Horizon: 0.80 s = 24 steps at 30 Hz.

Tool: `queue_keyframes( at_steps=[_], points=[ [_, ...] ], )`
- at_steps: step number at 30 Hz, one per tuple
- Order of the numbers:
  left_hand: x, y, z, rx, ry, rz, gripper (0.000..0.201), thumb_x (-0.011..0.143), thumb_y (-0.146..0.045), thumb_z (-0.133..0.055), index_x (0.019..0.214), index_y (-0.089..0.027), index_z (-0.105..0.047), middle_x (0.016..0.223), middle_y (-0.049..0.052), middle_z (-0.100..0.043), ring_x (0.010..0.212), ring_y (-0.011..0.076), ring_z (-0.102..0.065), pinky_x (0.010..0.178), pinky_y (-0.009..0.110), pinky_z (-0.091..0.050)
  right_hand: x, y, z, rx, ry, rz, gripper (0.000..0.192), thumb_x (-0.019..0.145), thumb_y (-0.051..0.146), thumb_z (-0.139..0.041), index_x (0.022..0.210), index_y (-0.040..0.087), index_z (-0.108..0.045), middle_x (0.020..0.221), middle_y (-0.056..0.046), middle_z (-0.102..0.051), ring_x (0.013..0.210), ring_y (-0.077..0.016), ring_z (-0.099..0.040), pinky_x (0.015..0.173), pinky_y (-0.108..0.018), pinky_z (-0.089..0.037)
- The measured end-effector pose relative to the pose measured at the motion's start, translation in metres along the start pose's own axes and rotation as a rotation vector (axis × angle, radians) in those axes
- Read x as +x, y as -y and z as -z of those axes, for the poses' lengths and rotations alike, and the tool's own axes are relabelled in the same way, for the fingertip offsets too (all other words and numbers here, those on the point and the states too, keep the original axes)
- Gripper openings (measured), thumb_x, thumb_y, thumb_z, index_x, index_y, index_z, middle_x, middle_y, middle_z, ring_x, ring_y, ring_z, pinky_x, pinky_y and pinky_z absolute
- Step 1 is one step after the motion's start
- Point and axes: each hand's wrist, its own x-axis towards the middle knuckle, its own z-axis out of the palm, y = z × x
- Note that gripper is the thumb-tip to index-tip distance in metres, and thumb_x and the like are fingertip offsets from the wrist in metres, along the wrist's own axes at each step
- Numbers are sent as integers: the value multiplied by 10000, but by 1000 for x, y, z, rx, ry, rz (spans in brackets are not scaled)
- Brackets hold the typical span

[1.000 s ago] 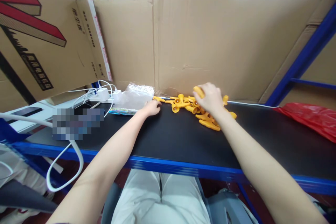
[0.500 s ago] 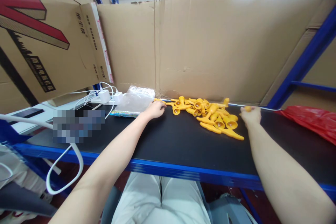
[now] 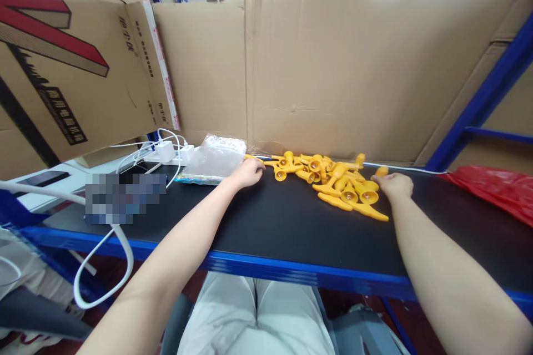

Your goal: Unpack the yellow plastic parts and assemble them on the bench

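Yellow plastic parts (image 3: 333,180) are seen in a loose heap on the black top of a bench (image 3: 270,222), close to the cardboard wall (image 3: 333,66) that is stood along its far edge. In the head view, the only one given, the left hand (image 3: 249,172) is laid on the bench at the left end of the heap, fingers curled down over a yellow piece at the wall; whether that piece is actually gripped cannot be told. The right hand (image 3: 393,184) is rested at the right end of the heap, loosely closed, with one yellow part (image 3: 381,171) poking out beyond the knuckles, so it appears to be held, though the fingers themselves are hidden behind the back of the hand. Just left of the left hand a clear plastic bag (image 3: 214,158) is lain over a patterned strip. Further left, white chargers (image 3: 169,151) and their cables are gathered, and a thick white cable (image 3: 104,249) is looped over the blue front edge. A printed cardboard box (image 3: 62,61) is leaned in at upper left. A red bag (image 3: 495,188) is seen at the far right of the bench.
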Motion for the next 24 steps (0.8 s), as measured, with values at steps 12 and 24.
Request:
queue_keyframes(
  at_steps=[12, 24],
  points=[
    [-1, -9, -7, 8, 0, -11, 344, 827, -159, -429, 1038, -176, -699, 1129, 51, -685, 1080, 188, -605, 980, 299, -440, 9, -1, -5, 18, 192, 7, 188, 725, 286, -618, 891, 252, -701, 1030, -112, -634, 968, -275, -533, 868, -415, -322],
    [-5, -16, 7, 201, 32, 171, 351, 827, -169, -408, 1019, -187, -701, 1078, 81, -699, 1045, 234, -619, 959, 373, -445, 40, -3, -20, -13, 279, 100, 219, 794, 308, -549, 969, 254, -669, 1232, -121, -560, 1123, -305, -450, 978, -487, -214]
  ],
)
